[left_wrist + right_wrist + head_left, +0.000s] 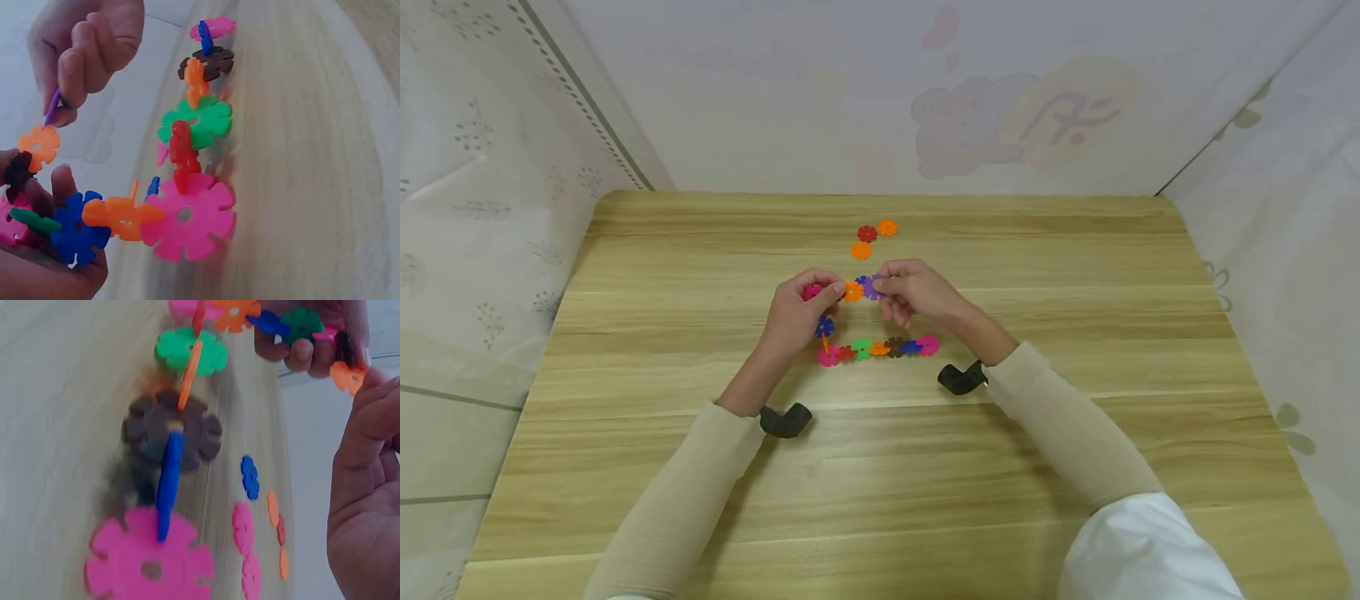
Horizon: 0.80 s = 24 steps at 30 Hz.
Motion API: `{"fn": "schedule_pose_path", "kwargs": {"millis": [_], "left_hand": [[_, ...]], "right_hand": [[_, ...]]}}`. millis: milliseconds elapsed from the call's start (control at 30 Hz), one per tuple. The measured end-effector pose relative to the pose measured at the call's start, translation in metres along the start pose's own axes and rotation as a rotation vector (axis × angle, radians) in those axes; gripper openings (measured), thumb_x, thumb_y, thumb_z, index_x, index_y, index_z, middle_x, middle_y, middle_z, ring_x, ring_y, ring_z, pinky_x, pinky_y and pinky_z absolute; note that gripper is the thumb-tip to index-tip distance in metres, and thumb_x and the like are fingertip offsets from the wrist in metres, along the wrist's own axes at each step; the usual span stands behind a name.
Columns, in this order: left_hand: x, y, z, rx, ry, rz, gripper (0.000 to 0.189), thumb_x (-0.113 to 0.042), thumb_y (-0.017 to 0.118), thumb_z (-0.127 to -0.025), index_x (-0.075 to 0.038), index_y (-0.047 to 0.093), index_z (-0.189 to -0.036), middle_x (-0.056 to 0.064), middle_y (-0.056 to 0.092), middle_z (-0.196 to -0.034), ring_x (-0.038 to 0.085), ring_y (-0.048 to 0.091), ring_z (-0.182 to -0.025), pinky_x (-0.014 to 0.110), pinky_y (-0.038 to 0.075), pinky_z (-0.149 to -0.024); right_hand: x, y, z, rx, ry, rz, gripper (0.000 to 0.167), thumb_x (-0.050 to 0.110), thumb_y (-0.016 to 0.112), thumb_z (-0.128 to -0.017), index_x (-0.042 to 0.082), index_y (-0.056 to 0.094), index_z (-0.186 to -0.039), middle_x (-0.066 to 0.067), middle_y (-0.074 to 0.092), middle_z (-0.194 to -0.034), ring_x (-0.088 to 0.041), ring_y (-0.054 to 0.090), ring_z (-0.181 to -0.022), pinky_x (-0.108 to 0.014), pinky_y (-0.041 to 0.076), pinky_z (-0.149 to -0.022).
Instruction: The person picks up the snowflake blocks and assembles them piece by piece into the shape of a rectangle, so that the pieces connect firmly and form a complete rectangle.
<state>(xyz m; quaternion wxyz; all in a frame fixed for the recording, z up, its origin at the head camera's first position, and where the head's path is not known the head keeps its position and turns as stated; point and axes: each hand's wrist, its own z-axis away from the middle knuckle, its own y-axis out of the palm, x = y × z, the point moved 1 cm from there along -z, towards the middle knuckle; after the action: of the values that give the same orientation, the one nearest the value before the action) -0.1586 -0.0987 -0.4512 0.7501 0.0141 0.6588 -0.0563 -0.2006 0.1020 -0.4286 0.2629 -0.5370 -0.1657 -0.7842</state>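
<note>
A chain of interlocking plastic flower discs bends in a U shape. Its near row runs along the table from a pink end disc (928, 345) past a green disc (862, 349) to a pink corner disc (190, 215). From that corner the chain rises through an orange and a blue disc (80, 228) into my left hand (797, 317), which pinches the raised end by a brown disc (19, 172). An orange disc (853, 291) sticks out past the left thumb. My right hand (921, 292) pinches a purple disc (871, 288) edge-on at the orange disc's rim.
Beyond the hands lie loose discs: a red one (867, 234), two orange ones (861, 251), a blue one (250, 477) and two pink ones (244, 528). Black wrist mounts (786, 421) stick out from both sleeves. Printed cloth walls surround the wooden table (880, 475).
</note>
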Motion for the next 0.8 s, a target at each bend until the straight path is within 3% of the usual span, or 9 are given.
{"fn": "schedule_pose_path", "kwargs": {"millis": [400, 600, 800], "left_hand": [[-0.001, 0.004, 0.004, 0.008, 0.075, 0.025, 0.017, -0.018, 0.058, -0.099, -0.001, 0.058, -0.099, 0.022, 0.061, -0.095, 0.039, 0.061, -0.087, 0.044, 0.055, -0.085], [-0.001, 0.008, 0.006, -0.004, 0.125, -0.006, 0.019, -0.018, 0.058, -0.098, 0.001, 0.057, -0.100, 0.028, 0.060, -0.097, 0.033, 0.062, -0.086, 0.044, 0.053, -0.084], [-0.001, 0.011, 0.007, -0.002, 0.114, -0.001, 0.019, -0.017, 0.058, -0.098, 0.002, 0.057, -0.101, 0.028, 0.059, -0.101, 0.034, 0.063, -0.088, 0.047, 0.052, -0.088]], "right_hand": [[0.002, 0.008, -0.002, -0.004, 0.008, -0.163, 0.021, 0.010, 0.044, -0.102, 0.002, 0.048, -0.084, -0.004, 0.053, -0.056, -0.013, 0.040, -0.040, -0.021, 0.035, -0.037], [0.002, 0.011, -0.003, -0.003, 0.017, -0.215, 0.019, 0.010, 0.045, -0.102, 0.000, 0.048, -0.086, -0.003, 0.053, -0.055, -0.011, 0.041, -0.039, -0.020, 0.034, -0.037], [0.000, 0.011, -0.003, 0.014, 0.027, -0.249, 0.021, 0.009, 0.044, -0.102, 0.000, 0.047, -0.084, -0.004, 0.053, -0.054, -0.011, 0.040, -0.037, -0.020, 0.031, -0.036]]}}
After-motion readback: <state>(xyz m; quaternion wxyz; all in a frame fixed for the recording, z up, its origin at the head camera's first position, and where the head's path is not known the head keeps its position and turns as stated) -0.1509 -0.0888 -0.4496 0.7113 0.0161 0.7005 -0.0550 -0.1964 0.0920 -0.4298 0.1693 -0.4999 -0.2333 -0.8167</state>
